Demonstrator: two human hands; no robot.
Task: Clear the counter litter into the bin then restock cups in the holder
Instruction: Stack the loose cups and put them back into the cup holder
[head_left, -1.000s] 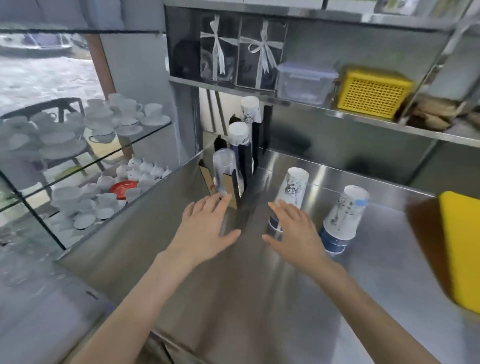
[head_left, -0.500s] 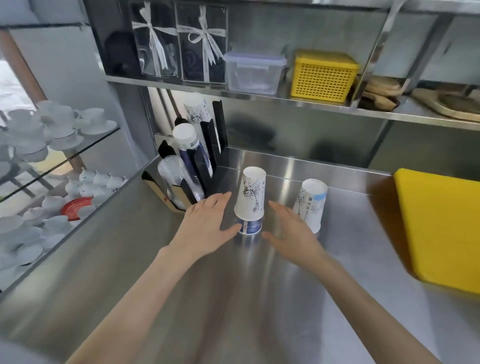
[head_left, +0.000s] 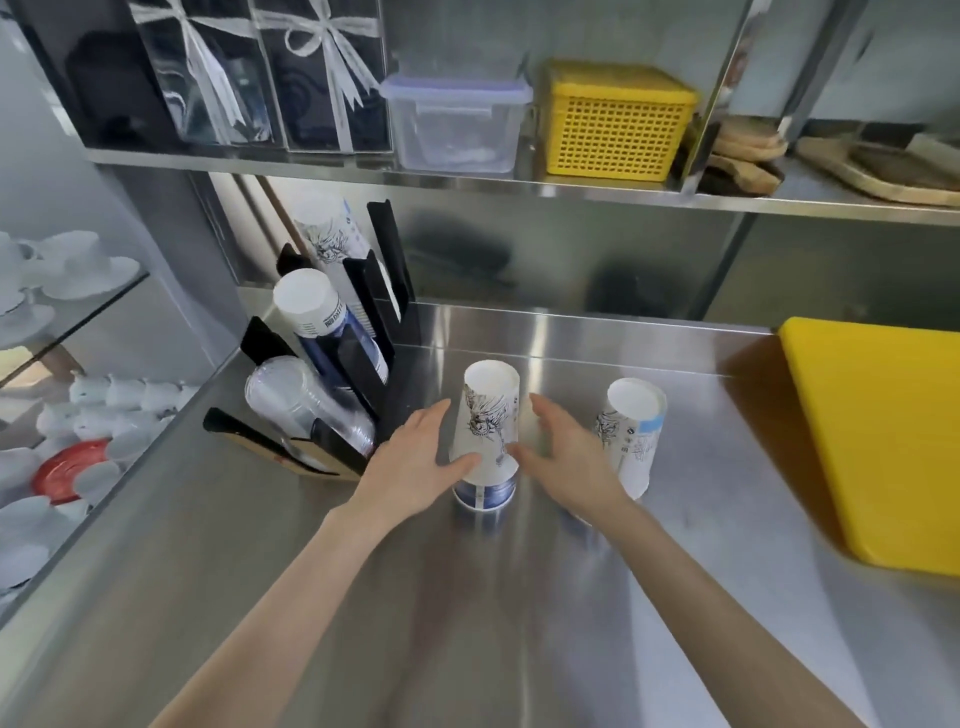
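Two upside-down stacks of printed white paper cups stand on the steel counter (head_left: 467, 597). The nearer stack (head_left: 487, 415) is between my hands; the second stack (head_left: 634, 431) stands to its right. My left hand (head_left: 415, 467) has its thumb against the nearer stack's lower left side, fingers spread. My right hand (head_left: 566, 462) is at the stack's right side with fingers apart; whether it touches is unclear. The black cup holder (head_left: 358, 358) at the left holds clear plastic cups (head_left: 296, 405) and two paper cup stacks (head_left: 311, 306).
A yellow board (head_left: 883, 441) lies on the counter at the right. The shelf above holds a yellow basket (head_left: 613, 124), a clear lidded box (head_left: 457, 124) and ribbon-tied packages (head_left: 260, 73). White china cups sit behind glass (head_left: 78, 415) at the left.
The view swung to the right and closer. Both hands moved forward and now flank the nearer cup stack, the left thumb touching it.
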